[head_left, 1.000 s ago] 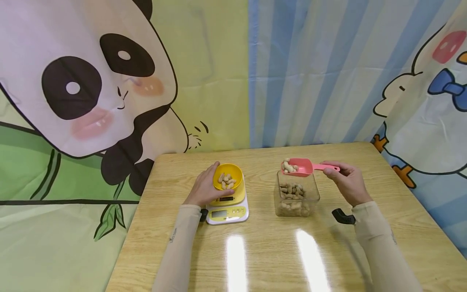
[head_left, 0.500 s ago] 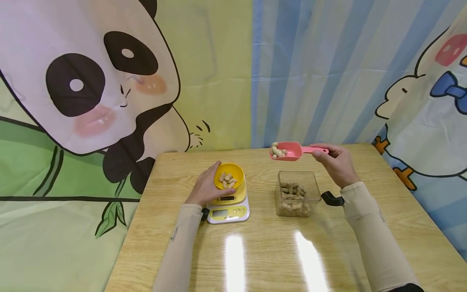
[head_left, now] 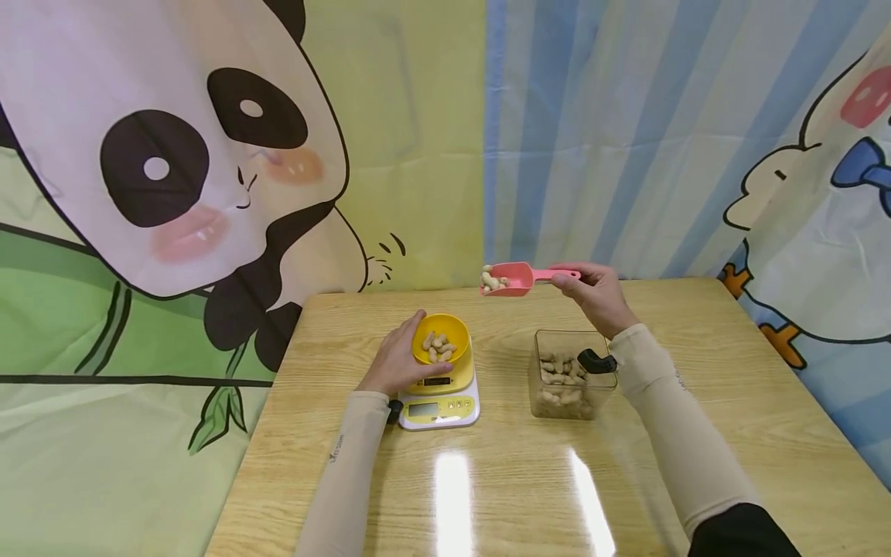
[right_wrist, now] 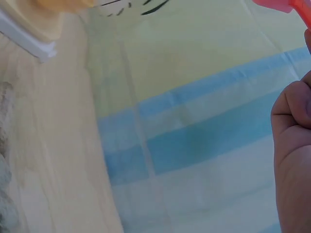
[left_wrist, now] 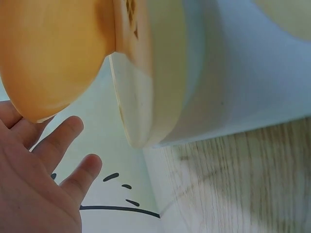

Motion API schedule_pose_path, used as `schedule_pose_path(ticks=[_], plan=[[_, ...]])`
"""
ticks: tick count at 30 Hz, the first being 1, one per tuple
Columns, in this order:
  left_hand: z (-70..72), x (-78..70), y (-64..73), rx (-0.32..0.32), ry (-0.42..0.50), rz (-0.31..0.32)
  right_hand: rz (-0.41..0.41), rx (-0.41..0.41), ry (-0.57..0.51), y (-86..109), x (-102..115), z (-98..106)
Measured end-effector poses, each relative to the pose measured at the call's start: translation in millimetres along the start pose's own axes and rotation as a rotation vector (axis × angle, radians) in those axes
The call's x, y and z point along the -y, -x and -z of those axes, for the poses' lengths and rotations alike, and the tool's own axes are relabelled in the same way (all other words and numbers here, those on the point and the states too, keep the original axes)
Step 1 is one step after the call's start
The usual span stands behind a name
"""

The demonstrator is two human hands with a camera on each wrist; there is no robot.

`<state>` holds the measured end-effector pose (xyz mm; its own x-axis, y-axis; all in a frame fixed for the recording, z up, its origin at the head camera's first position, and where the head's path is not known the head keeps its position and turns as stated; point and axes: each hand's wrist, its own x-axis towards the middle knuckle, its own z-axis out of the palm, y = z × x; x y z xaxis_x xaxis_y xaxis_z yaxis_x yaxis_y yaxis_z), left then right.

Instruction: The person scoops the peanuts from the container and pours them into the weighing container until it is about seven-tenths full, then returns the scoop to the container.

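A yellow bowl [head_left: 456, 329] with several peanuts [head_left: 440, 346] sits on a yellow and white kitchen scale [head_left: 440, 411]. My left hand [head_left: 394, 362] holds the bowl from its left, thumb along the front and fingers behind; the left wrist view shows two fingers standing off the bowl's wall. Between thumb and fingers, my right hand [head_left: 600, 298] pinches the handle of a pink scoop [head_left: 518, 279]. The scoop is raised behind and right of the bowl, peanuts gathered at its front end. In the right wrist view only a corner of the scoop [right_wrist: 277, 4] shows.
Right of the scale stands a clear square container [head_left: 536, 391] partly filled with peanuts, overlapped by the black camera mount [head_left: 596, 361] on my right wrist. The wooden table [head_left: 515, 464] ends at a printed curtain [head_left: 418, 193] behind.
My right hand has carried the loaded scoop up and leftward, from above the clear container toward the bowl. My left hand keeps its hold on the bowl.
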<state>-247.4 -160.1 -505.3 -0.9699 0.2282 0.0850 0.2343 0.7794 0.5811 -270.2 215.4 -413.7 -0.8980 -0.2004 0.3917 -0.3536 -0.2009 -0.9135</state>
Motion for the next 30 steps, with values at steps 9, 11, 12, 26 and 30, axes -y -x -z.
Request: schedule_pose_path(ticks=[9,11,12,26,30], plan=[[-1.0,0.1,-1.3,-0.002,0.008,-0.011,-0.101,0.035,0.200,-8.9,-22,-8],[-1.1,0.2,-1.7,0.001,0.010,-0.014,-0.122,0.046,0.227,-9.5,-25,-9],[-1.2,0.3,-1.8,-0.001,0.012,-0.015,-0.131,0.051,0.237,-9.8,-26,-10],[-2.2,1.2,-2.2,-0.003,0.010,-0.007,-0.168,0.142,0.324,-15.8,-29,-18],[-2.7,1.6,-2.5,-0.004,0.010,-0.004,-0.191,0.162,0.360,-17.4,-29,-23]])
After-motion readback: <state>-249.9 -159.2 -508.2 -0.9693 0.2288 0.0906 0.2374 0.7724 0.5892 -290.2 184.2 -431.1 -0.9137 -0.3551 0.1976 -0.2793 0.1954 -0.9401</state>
